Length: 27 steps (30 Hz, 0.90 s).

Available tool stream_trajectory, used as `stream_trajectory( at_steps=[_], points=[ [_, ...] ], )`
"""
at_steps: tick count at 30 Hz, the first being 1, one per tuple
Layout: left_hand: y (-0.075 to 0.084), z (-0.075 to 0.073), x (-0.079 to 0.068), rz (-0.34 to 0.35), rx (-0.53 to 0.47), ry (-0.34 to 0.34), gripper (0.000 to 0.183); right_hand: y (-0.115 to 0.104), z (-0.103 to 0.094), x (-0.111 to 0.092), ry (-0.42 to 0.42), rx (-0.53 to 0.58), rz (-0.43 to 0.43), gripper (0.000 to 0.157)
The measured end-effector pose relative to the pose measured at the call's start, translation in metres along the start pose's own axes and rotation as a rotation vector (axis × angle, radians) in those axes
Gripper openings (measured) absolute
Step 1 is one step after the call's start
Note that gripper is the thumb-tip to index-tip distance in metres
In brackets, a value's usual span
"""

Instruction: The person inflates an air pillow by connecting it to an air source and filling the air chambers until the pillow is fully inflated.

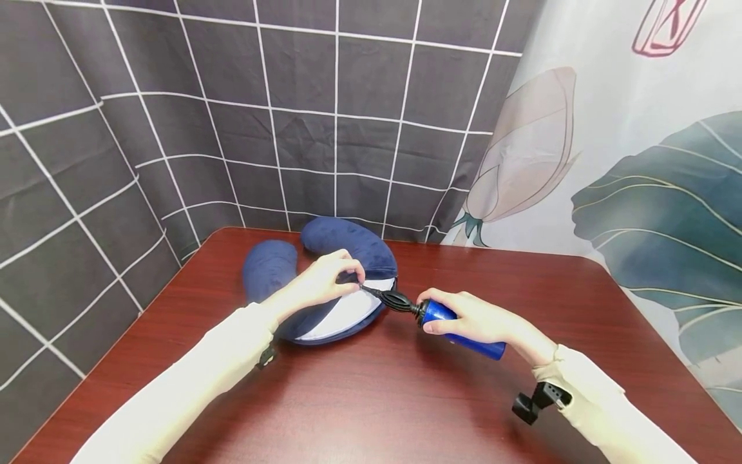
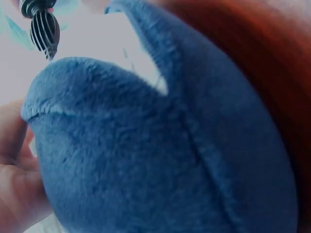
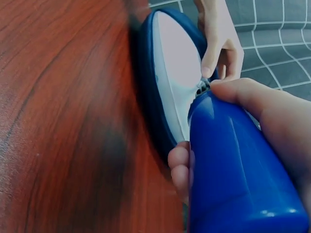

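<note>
A navy blue U-shaped neck pillow (image 1: 268, 264) lies on the table, its cover open along one side over a white inner liner (image 1: 343, 317). My left hand (image 1: 324, 278) reaches across the pillow and pinches the liner near the tip of a black ribbed nozzle (image 1: 397, 299); its fingers hide the exact joint. That nozzle extends from a shiny blue hand pump (image 3: 233, 170), which my right hand (image 1: 478, 316) grips around the body. The pump slants, nozzle toward the pillow. In the left wrist view, the plush cover (image 2: 121, 155) hides part of the left hand.
The reddish-brown wooden table (image 1: 348, 412) spans beneath both arms. Behind it hang a dark grey curtain (image 1: 301, 135) with white grid lines and a pale curtain (image 1: 614, 212) with flower and leaf prints. A black wrist mount (image 1: 539, 399) sits on the right forearm.
</note>
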<state>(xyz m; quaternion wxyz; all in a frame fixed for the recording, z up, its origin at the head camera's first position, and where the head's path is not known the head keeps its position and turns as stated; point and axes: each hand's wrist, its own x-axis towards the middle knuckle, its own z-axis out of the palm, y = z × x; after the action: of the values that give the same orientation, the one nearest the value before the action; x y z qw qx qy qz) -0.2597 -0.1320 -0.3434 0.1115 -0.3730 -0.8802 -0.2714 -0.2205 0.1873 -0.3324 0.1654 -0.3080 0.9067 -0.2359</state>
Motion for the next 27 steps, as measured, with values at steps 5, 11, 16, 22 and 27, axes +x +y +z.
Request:
stream_trajectory(
  at_steps=[5, 11, 16, 22, 27],
  points=[
    [0.002, 0.003, -0.003, -0.022, 0.007, 0.025, 0.010, 0.003, 0.002, 0.001, -0.086, 0.149, 0.007, 0.040],
    [0.002, 0.004, -0.002, -0.038, 0.008, 0.023, 0.009, 0.008, 0.007, 0.002, -0.122, 0.273, 0.030, 0.038],
    [0.004, 0.003, -0.003, -0.053, 0.018, 0.023, 0.009, 0.004, 0.009, -0.001, -0.013, 0.044, 0.011, 0.043],
    [0.009, 0.002, -0.003, -0.095, 0.016, 0.010, 0.009, -0.002, 0.013, -0.004, 0.140, -0.183, -0.064, 0.043],
    [0.010, 0.001, -0.002, -0.107, 0.017, 0.010, 0.010, -0.003, 0.017, -0.006, 0.274, -0.396, -0.130, 0.042]
  ],
)
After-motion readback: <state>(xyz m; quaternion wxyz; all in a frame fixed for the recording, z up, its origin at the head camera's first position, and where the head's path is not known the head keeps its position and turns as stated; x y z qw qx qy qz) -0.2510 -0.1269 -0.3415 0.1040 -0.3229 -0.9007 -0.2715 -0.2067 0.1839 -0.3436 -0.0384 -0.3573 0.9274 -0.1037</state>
